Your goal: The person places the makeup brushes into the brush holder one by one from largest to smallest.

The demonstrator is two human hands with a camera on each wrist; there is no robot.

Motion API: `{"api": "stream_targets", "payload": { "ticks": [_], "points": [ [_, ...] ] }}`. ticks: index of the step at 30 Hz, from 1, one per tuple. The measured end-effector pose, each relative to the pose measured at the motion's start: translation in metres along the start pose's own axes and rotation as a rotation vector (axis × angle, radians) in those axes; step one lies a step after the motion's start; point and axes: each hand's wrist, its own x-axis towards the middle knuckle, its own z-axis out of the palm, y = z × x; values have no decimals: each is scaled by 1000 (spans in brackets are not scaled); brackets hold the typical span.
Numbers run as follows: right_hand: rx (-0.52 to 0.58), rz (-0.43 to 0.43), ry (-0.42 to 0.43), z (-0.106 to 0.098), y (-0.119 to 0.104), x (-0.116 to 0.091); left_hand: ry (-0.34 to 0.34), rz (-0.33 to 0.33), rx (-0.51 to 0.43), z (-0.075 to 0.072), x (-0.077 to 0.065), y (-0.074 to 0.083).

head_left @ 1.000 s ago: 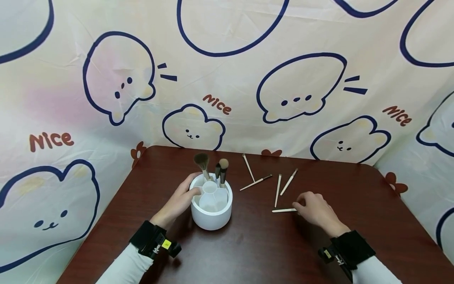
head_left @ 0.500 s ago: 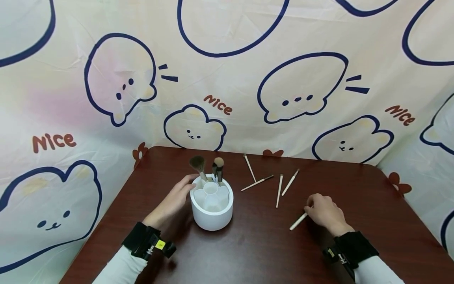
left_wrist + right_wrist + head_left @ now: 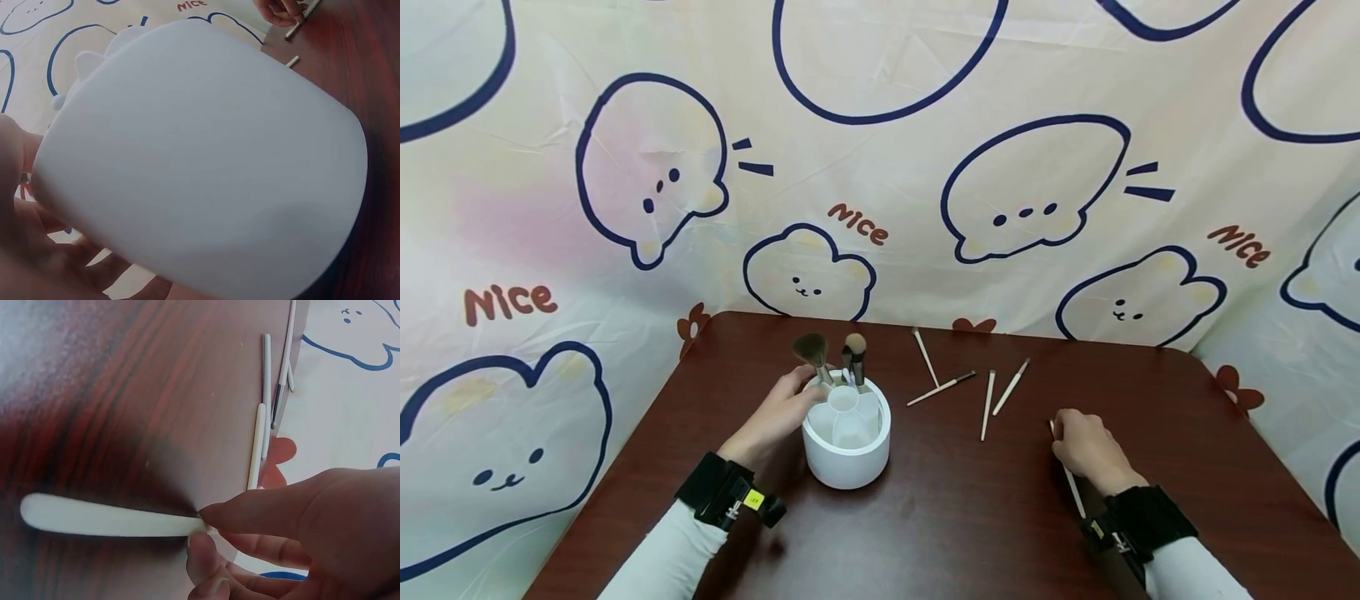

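Observation:
My left hand (image 3: 778, 417) grips the left side of a white round brush holder (image 3: 847, 467), its thumb over the rim. Inside, a fan-shaped makeup brush (image 3: 810, 348) and a round-headed makeup brush (image 3: 856, 343) stand upright at the back, a dark one beside them. The left wrist view is mostly filled by the holder's smooth wall (image 3: 206, 156), with fingers round its lower edge. To the right, my right hand (image 3: 1092, 450) pinches a slim makeup brush low over the table. That brush's pale handle (image 3: 106, 515) points back toward the wrist; its far end is partly hidden by the fingertips.
Between the hands, toward the back, several slim brushes lie loose: two crossing, one tilted (image 3: 927, 358) and one with a dark tip (image 3: 942, 388). Closer to my right hand are two more, a near-upright one (image 3: 987, 406) and a slanted one (image 3: 1011, 387). A printed cloth (image 3: 910, 183) hangs behind the table.
The brush in my right hand has swung round from pointing left to pointing back toward me, and that hand has shifted slightly right. The brushes in the holder have moved a little left.

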Motion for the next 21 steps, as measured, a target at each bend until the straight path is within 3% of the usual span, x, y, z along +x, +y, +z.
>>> {"api": "stream_targets", "payload": {
  "ticks": [10,16,21],
  "points": [
    [5,24,-28,-4,0,4,-42,43,-40,5,11,-2],
    [-7,29,-56,-7,-2,9,-22,9,-34,6,11,-2],
    [37,-26,-51,-17,-10,9,-17,-16,-50,8,7,5]
  ]
}}
